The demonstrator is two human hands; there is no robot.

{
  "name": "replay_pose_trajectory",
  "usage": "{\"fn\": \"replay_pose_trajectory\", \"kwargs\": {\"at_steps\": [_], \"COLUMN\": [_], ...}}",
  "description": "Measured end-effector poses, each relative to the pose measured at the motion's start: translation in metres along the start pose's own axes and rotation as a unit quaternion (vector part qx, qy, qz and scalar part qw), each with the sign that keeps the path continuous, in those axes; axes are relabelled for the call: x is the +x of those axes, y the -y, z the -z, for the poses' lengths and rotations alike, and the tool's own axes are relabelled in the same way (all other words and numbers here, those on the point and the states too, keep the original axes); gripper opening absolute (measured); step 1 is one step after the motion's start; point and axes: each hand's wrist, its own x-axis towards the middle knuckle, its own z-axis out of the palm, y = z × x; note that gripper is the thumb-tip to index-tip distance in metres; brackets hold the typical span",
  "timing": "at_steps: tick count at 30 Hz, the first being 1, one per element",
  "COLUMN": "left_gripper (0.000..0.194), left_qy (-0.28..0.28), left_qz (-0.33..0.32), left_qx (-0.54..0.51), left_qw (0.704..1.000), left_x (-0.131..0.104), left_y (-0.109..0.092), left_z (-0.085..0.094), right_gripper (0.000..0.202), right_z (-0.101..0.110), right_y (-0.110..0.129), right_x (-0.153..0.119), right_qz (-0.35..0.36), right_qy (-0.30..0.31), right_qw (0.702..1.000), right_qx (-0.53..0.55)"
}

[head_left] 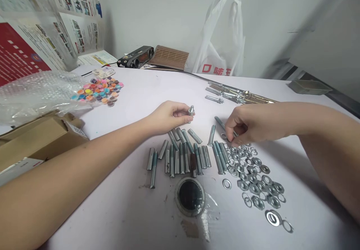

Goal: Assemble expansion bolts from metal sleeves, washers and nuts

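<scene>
My left hand (168, 117) is closed around an anchor bolt (191, 110), held upright with a washer around its upper part; the fingers hide its lower end. To the right, my right hand (245, 125) reaches down with thumb and fingertips pinched at the upper edge of the loose washers and nuts (254, 188). Whatever those fingertips hold is hidden. A bolt (218, 122) lies partly behind the right fingers. Below and between my hands are several metal sleeves (150, 159) and threaded bolts (153, 170), mostly lying in a rough row.
Assembled anchor bolts (239, 92) lie in a pile at the back right, near a grey block (309, 87). A round dark-centred disc (191, 196) is at the front. Colourful caps (98, 90), bubble wrap (42, 92) and a cardboard box (42, 141) occupy the left. A white plastic bag (219, 44) stands behind.
</scene>
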Motion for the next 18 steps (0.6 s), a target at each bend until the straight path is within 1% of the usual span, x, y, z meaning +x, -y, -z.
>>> {"fn": "replay_pose_trajectory", "kwargs": {"at_steps": [4, 9, 13, 16, 17, 18], "left_gripper": [0.019, 0.018, 0.017, 0.017, 0.017, 0.017], "left_qy": [-0.001, 0.0, -0.001, -0.001, 0.001, 0.002], "left_qz": [0.0, -0.006, -0.004, -0.002, -0.003, -0.004], "left_qx": [0.005, 0.0, -0.001, 0.0, 0.0, 0.001], "left_qw": [1.0, 1.0, 1.0, 1.0, 1.0, 1.0], "left_x": [0.0, -0.001, -0.001, -0.002, -0.002, -0.002], "left_y": [0.0, 0.0, -0.002, -0.002, -0.002, -0.002], "left_z": [0.0, 0.0, -0.001, -0.001, -0.001, 0.0], "right_gripper": [0.013, 0.013, 0.012, 0.014, 0.015, 0.014], "right_z": [-0.004, -0.015, -0.02, -0.022, -0.022, -0.021], "right_y": [0.014, 0.025, 0.024, 0.018, 0.016, 0.014], "right_x": [-0.005, -0.006, -0.002, 0.0, 0.0, 0.0], "right_qz": [0.011, 0.02, 0.027, 0.052, 0.058, 0.057], "right_qy": [0.015, -0.001, 0.005, 0.01, -0.001, -0.027], "right_qw": [1.0, 0.998, 0.998, 0.997, 0.997, 0.997], "right_qx": [-0.001, -0.057, -0.051, -0.048, -0.042, -0.032]}}
